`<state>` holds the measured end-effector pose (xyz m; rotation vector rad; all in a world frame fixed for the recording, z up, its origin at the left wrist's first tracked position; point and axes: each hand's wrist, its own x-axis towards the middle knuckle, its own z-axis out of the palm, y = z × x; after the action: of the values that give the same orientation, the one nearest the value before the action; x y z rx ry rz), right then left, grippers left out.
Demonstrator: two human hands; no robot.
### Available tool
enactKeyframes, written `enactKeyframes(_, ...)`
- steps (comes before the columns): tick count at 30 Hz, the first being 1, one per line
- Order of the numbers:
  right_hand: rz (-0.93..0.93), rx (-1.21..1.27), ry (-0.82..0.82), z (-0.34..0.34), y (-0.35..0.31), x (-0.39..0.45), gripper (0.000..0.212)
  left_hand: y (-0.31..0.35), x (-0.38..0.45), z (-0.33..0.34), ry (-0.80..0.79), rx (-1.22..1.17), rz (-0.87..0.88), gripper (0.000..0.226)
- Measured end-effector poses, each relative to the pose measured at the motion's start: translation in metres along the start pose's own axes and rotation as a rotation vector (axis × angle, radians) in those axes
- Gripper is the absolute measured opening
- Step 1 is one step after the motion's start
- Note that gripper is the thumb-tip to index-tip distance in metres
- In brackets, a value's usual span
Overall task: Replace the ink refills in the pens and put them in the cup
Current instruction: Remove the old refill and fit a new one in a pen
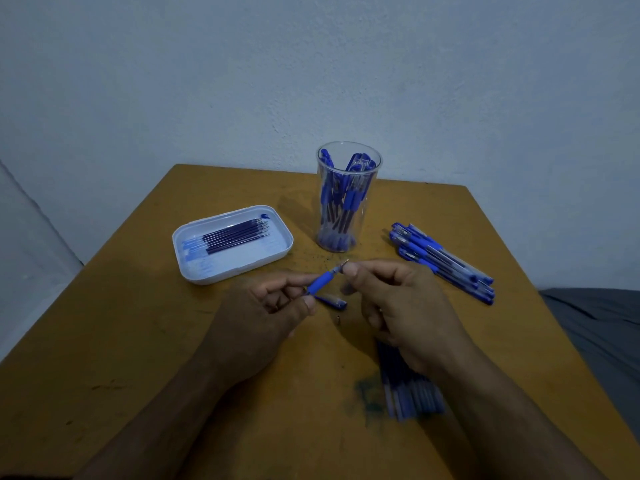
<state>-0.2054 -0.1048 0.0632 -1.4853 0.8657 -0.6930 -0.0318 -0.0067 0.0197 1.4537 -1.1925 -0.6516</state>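
Both hands meet over the middle of the table (pixel 114 341). Curled fingers of the left hand (pixel 263 320) pinch the blue grip of a pen (pixel 320 281), which tilts up toward the right. Thumb and forefinger of the right hand (pixel 398 306) pinch its tip end; whether they hold the tip or the refill there is too small to tell. Just below the pen, between the hands, a cap (pixel 332 301) lies on the table, with a tiny part (pixel 338 320) near it. Blurred pens (pixel 412 393) lie partly hidden under the right wrist. Beyond the hands stands the cup (pixel 346 202), holding pens. A white tray (pixel 232 244) of refills (pixel 235 233) sits to the left, and another pile (pixel 446 261) lies to the right.
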Motion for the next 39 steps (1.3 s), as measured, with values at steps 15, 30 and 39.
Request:
enactKeyframes(15, 0.054, 0.41, 0.077, 0.015, 0.011, 0.002, 0.016, 0.003, 0.001, 0.001, -0.029, 0.055, 0.01, 0.033)
enactKeyframes(30, 0.197, -0.207, 0.152, -0.056, -0.001, 0.005, 0.016, 0.001, 0.004, 0.003, 0.049, 0.055, -0.027, 0.032)
enactKeyframes(39, 0.2, -0.749, 0.202, -0.075, 0.008, -0.018, 0.005, 0.002, 0.002, 0.004, 0.031, 0.088, -0.028, 0.031)
